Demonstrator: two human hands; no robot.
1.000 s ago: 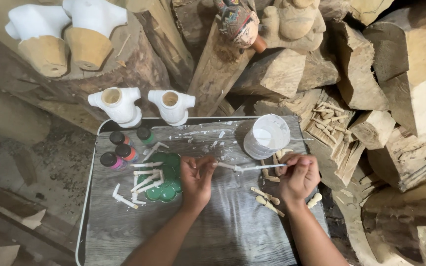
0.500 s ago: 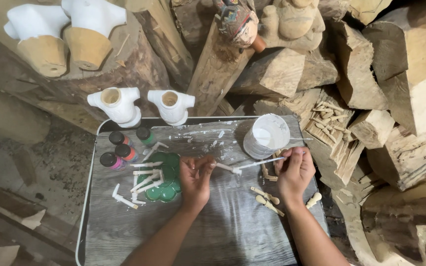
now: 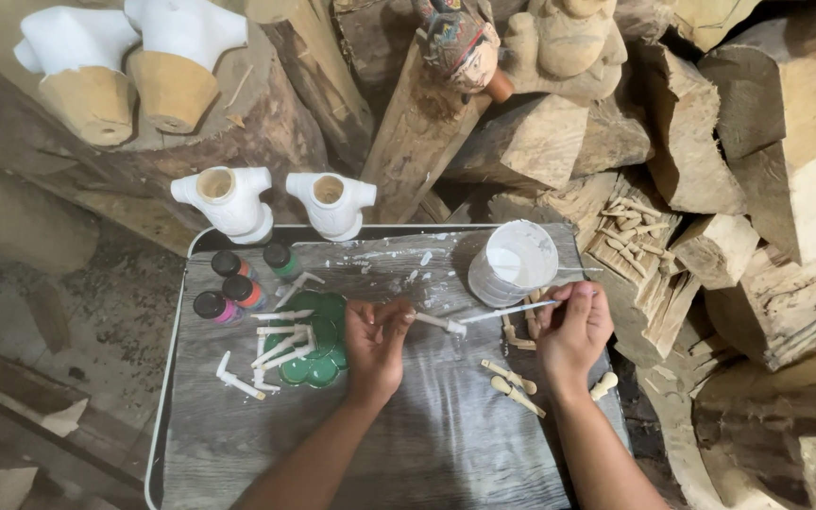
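My left hand (image 3: 377, 342) pinches a small white-painted wooden peg (image 3: 438, 323) over the grey wood-grain tray (image 3: 427, 444). My right hand (image 3: 573, 332) grips a thin paintbrush (image 3: 507, 311) whose tip points at the peg's end. Just behind the brush stands a white paint pot (image 3: 514, 263). Unpainted wooden pegs (image 3: 514, 382) lie on the tray under my right hand. Painted white pegs (image 3: 280, 345) rest across a green palette (image 3: 314, 340) to the left.
Small paint bottles (image 3: 233, 288) stand at the tray's back left. Two white-painted wooden torso shapes (image 3: 276, 201) sit behind the tray, two larger ones (image 3: 129, 71) on a log. Rough wood blocks (image 3: 748, 189), carved figures (image 3: 512, 47) and a pile of bare pegs (image 3: 635, 231) crowd the right.
My right hand and the brush shifted slightly, the brush tip staying by the peg my left hand holds. The left hand has hardly moved.
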